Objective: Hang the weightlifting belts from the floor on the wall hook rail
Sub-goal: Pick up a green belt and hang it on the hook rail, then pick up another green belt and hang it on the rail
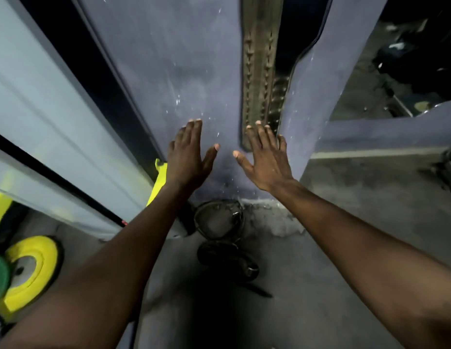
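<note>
On the grey floor (332, 248) lie two coiled belts (219, 219), both hands' fingers (194, 129) spread empty

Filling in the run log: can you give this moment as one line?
left hand: open, empty | right hand: open, empty | belts on floor: coiled by wall, untouched | belt on wall: hanging

No text, label, brand, number or sign is showing legibly anywhere in this view. The yellow weight plate (35, 270) lying at about eight o'clock is showing only plain colour on its face, and the blue-grey wall (184, 71) at twelve o'clock is carrying nothing but scuffs and pale specks. The dark belts (219, 220) coiled on the floor near six o'clock are too blurred for any marking on them to be made out.
</note>
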